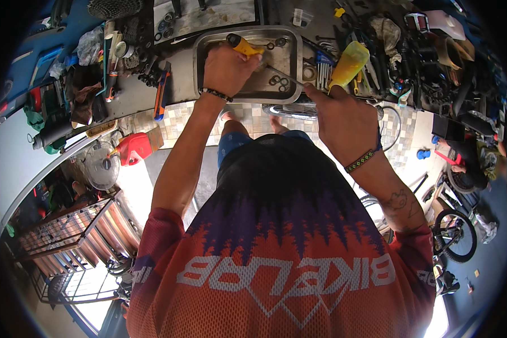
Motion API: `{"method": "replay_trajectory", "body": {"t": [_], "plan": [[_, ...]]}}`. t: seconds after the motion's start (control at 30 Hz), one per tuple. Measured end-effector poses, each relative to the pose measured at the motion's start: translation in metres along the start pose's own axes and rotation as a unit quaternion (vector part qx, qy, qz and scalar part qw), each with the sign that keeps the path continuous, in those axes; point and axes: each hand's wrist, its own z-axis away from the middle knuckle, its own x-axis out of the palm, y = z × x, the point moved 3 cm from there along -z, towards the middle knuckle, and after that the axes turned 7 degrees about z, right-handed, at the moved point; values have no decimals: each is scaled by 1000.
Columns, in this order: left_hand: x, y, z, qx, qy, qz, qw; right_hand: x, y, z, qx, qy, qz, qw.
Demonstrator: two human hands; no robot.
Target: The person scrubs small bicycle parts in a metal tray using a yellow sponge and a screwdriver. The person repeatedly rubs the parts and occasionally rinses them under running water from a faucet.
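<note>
My left hand [231, 70] is over a shallow metal tray [296, 97], its fingers closed around a yellow piece with a black round end [245, 46]. What else the fingers cover is hidden. My right hand [348, 121] is closed at the tray's right edge. From it a thin metal rod-like tool [287, 75] reaches into the tray toward my left fingers; its handle is hidden in my grip. Several small dark rings [279, 83] lie in the tray. Just beyond my right hand is a translucent yellow squeeze bottle [350, 63].
An orange-and-blue utility knife [163, 93] lies left of the tray. Tools and bike parts crowd both sides of the bench, among them a pedal [417, 22]. Behind the tray is a pale board [208, 19]. A fan [102, 164] and red container [136, 149] stand lower left; a person crouches at right.
</note>
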Motion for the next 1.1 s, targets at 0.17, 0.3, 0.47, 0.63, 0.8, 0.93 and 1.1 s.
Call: {"method": "replay_trajectory", "body": {"t": [0.17,0.3,0.47,0.63,0.8,0.93,1.1], "plan": [[4,-13,0,25,21,-55,998,3,-3,2,0,-4,21,1000],[4,-7,3,16,3,-12,1000,2,-4,0,2,-10,14,1000],[1,-3,3,26,5,-70,997,2,-4,2,4,-8,10,1000],[6,1,6,-14,-21,11,1000,4,-5,3,3,-4,5,1000],[3,0,2,4,-12,-12,1000,3,-3,3,1,0,7,1000],[-8,0,-6,-10,5,-103,995,4,-3,3,-1,14,-5,1000],[-5,-14,-7,-4,-22,-21,1000,0,-5,5,8,5,-4,1000]]}}
